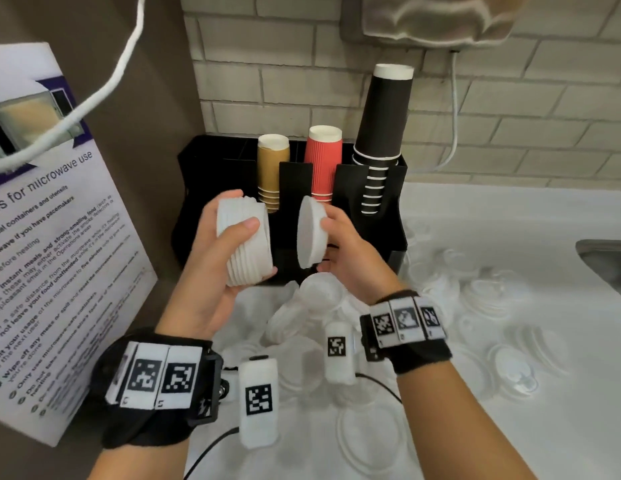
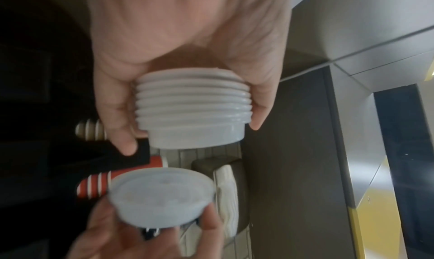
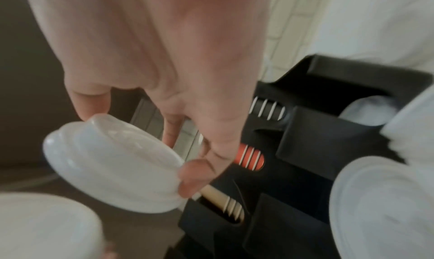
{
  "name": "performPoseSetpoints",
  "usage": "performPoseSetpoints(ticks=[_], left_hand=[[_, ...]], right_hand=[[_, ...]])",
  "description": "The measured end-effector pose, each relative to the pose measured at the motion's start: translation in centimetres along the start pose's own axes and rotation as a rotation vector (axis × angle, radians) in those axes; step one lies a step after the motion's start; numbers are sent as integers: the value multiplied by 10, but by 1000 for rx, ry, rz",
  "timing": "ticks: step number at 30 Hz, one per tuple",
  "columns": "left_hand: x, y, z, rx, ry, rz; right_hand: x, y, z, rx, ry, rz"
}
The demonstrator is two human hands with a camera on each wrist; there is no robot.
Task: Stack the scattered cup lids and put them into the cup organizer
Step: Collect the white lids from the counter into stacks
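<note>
A stack of lids [image 1: 245,242] is gripped in the left hand [image 1: 212,268] at frame centre; one lid [image 1: 311,232] is pinched by the right hand's [image 1: 350,252] fingers just beside it. Many lids [image 1: 510,368] remain scattered on the counter [image 1: 510,220], lower right. Nothing white is seen added in the organizer [image 1: 371,188] behind.

The stack of lids [image 1: 246,242] on the left is white, and the single lid [image 1: 311,233] beside it is white too. The cup organizer [image 1: 371,188] at the far side is black. In it stand tan cups [image 1: 272,161], red ribbed cups [image 1: 323,157] and black cups [image 1: 383,112] with white rims. The wrist bands [image 1: 156,375] are black with black-and-white square patterns.
</note>
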State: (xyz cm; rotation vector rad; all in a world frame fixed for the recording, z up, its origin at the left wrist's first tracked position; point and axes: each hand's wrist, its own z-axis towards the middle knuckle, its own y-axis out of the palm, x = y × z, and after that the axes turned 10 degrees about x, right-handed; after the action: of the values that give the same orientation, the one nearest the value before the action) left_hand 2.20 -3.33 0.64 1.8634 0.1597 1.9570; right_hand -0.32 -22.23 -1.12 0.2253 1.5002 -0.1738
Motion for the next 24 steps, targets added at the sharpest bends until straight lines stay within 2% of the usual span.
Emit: performPoseSetpoints(ticks=[4,11,15,24], left_hand=[[-20,16,-6,-29,-63,17],[-36,31,-22,-116,-127,44],[-36,36,-27,-145,-146,58],[-36,40,-33,-122,-116,33]], right_hand=[[0,-20,-25,42,-19,134],[-6,-31,-55,-9,-126,-39],[-8,-30,-63,-45,-137,-104],[-8,-24,-66,-54,-190,-126]])
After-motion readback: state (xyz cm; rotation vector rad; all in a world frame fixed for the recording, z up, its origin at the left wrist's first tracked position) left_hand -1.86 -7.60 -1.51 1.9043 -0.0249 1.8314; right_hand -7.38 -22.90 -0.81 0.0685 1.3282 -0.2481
